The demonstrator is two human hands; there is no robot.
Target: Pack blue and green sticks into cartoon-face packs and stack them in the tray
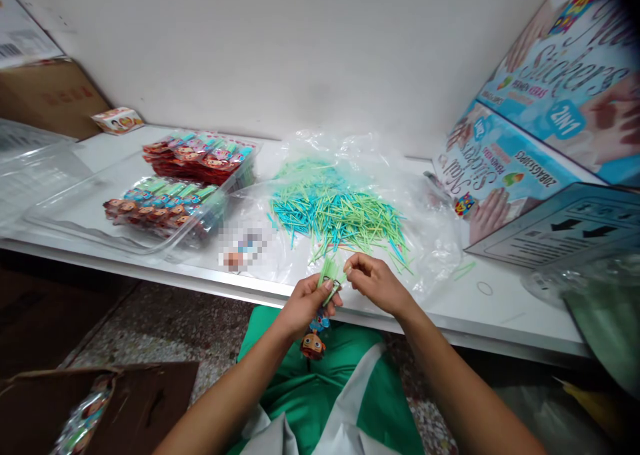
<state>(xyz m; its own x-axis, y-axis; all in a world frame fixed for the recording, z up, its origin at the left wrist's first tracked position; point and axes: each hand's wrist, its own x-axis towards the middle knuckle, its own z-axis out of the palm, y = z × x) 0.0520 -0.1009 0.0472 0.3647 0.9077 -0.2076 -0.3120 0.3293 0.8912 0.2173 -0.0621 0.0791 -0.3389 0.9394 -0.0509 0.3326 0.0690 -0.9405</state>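
Observation:
My left hand (pixel 311 303) is closed on a small bunch of pale green plastic sticks (pixel 327 271), with a dark rubber band (pixel 332 281) around or across them. Below its fingers hangs a figure with a brown cartoon face and blue body (pixel 313 345), seemingly joined to the bunch. Just to the right, my right hand (pixel 371 278) is pinched, its fingertips close to the band and stick ends; what they grip is too small to make out. Beyond both hands, a heap of loose green and blue sticks (pixel 340 208) lies on a clear plastic bag (pixel 430 241).
To the left, a clear plastic tray (pixel 150 245) holds stacked cartoon packets (pixel 195 155). Printed nail sticker boxes (pixel 515 168) stand at right. A loose rubber band (pixel 485 288) lies near the white table's front edge (pixel 430 325). A cardboard box (pixel 150 401) sits low at left.

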